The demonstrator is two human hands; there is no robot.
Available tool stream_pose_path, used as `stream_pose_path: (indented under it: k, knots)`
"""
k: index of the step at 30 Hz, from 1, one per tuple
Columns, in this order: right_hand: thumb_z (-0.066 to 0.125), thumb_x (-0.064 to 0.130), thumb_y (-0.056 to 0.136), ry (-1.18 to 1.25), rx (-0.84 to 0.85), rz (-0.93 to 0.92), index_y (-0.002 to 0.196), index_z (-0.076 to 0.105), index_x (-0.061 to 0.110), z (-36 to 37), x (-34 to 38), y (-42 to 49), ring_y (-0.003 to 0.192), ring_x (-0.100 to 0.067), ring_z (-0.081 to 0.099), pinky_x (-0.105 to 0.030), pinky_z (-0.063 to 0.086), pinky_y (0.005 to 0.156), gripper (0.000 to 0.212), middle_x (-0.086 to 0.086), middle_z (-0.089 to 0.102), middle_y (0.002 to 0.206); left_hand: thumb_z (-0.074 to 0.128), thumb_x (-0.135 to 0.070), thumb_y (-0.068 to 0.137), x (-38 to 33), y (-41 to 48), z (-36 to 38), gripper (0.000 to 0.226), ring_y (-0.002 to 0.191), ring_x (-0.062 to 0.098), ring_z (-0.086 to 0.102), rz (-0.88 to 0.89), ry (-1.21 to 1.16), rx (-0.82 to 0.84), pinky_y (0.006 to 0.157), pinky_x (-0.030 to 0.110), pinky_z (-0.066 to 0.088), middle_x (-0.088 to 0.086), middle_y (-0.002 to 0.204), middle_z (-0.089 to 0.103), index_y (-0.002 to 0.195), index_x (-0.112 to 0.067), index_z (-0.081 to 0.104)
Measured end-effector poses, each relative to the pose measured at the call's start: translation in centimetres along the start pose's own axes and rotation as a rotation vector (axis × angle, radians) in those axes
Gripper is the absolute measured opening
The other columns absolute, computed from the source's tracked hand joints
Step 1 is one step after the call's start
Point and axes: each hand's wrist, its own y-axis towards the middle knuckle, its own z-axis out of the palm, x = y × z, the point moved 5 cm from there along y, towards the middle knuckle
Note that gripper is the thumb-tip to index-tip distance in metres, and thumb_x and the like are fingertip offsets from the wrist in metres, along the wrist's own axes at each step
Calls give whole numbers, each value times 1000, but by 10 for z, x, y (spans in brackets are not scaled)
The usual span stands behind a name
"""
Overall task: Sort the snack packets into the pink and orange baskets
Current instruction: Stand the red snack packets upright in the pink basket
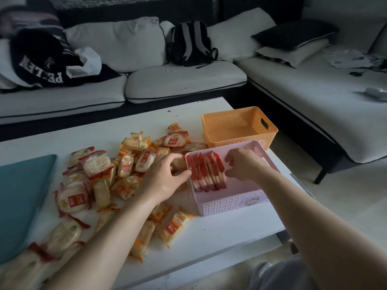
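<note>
Pink basket (232, 203) has a row of red-edged packets (207, 170) standing on edge. Orange basket (236, 126) behind it, nothing inside. Both hands bracket the row: left hand (165, 174) and right hand (244, 164), fingers curled; can't tell if they're actually gripping. Loose packets (104, 174) piled on the table (219, 233), near ones blurry.

Pink lattice-patterned basket (234, 203), orange perforated basket (230, 122), red-edged packets (206, 170), white table (219, 229), teal mat (21, 195)

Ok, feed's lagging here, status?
Both hands steadying red packets upright in pink basket. Orange basket empty. Pile remains. Nothing blocking.
</note>
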Motion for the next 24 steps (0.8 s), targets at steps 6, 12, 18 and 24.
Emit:
stream_pose_path:
  k: [6,12,18,24]
  knots:
    - [61,15,91,104,-201,-240,108,70,19,-9,111,-16,90,-21,68,-39,61,81,20,-2,73,104,65,-26,96,65,-20,-55,10,89,9,65,-209,43,-90,75,31,55,-11,109,70,99,-34,70]
    - [53,4,88,18,-27,-302,133,60,18,37,199,29,122,-28,58,-40,53,97,47,-6,65,130,70,-18,90,137,-42,-104,24,84,12,65,-378,-13,-234,69,27,46,-12,91,72,78,-38,67]
    - [64,49,90,-325,-2,-191,136,51,20,79,220,81,139,-37,39,-53,34,108,56,-10,58,138,66,-18,86,178,-36,-134,18,91,17,68,-440,5,-371,81,33,54,-11,92,72,83,-36,67]
    - [72,17,86,-101,-50,-242,127,60,19,83,233,90,102,-23,62,-33,52,81,43,-5,69,112,68,-58,87,195,8,-127,81,133,34,49,-599,154,-269,101,48,45,9,146,53,150,-17,36]
